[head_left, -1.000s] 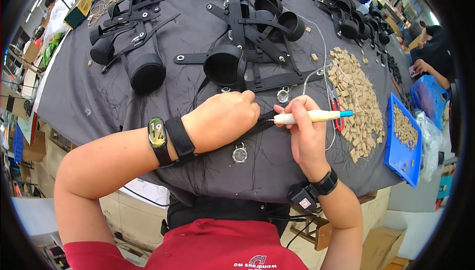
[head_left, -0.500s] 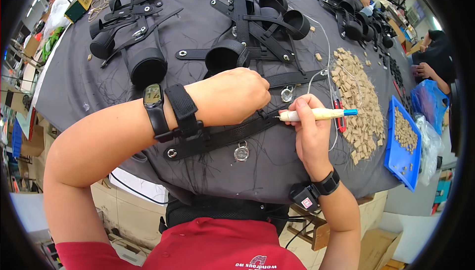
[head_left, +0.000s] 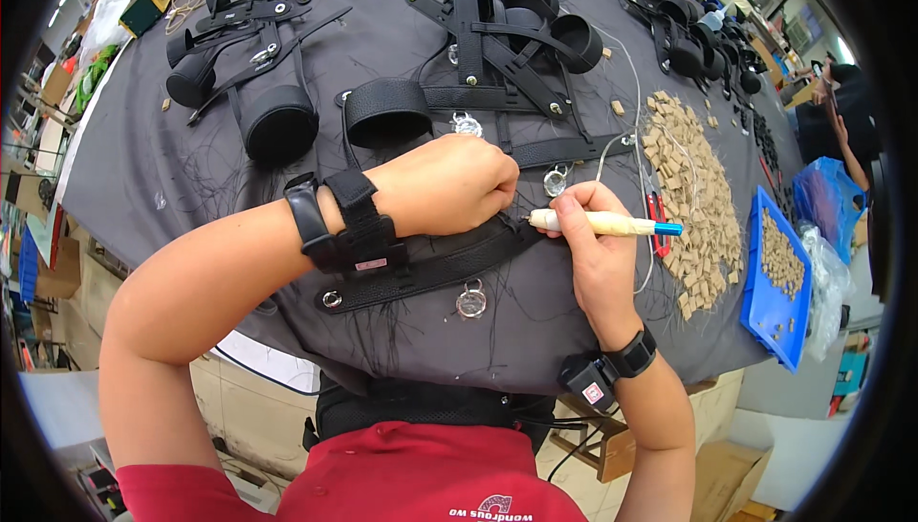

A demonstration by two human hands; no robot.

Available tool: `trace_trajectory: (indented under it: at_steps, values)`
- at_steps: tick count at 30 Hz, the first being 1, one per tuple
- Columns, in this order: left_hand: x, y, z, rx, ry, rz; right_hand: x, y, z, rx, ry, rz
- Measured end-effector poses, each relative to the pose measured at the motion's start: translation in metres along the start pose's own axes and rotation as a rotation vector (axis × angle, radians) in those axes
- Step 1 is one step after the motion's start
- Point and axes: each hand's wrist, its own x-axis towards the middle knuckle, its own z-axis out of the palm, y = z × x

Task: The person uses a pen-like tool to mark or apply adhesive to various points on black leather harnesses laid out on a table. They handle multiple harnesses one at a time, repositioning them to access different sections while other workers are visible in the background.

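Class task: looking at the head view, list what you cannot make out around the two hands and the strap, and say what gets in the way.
1. Tool tip: hidden between the left hand and right hand.
2. Strap upper end: covered by the left hand.
3. Left fingers: curled under, so their grip is unseen.
4. Tan pieces: too small to identify.
5. Person at the right: cut off by the fisheye rim.

Grey-covered table [head_left: 143, 168], black straps [head_left: 430, 269], tan tags [head_left: 693, 187], blue tray [head_left: 755, 302]
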Motion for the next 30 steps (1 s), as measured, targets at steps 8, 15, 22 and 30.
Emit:
trace_trajectory:
  at_steps: [8,15,22,30]
  values:
    - [-0.0027,-0.0014,0.0037,-0.027,0.065,-0.022,-0.0009,-0.0016,0.002,-0.053,-0.009,-0.013]
    - [-0.0034,-0.0013,0.0062,-0.057,0.079,-0.051,-0.001,-0.0028,0.0016,-0.113,-0.028,-0.025]
    - [-0.003,-0.0009,0.0061,-0.071,0.088,-0.047,-0.0014,-0.0044,0.0027,-0.107,-0.022,-0.014]
    - [-0.0022,0.0004,0.0053,-0.089,0.082,-0.061,-0.0009,-0.0046,0.0022,-0.14,-0.032,-0.022]
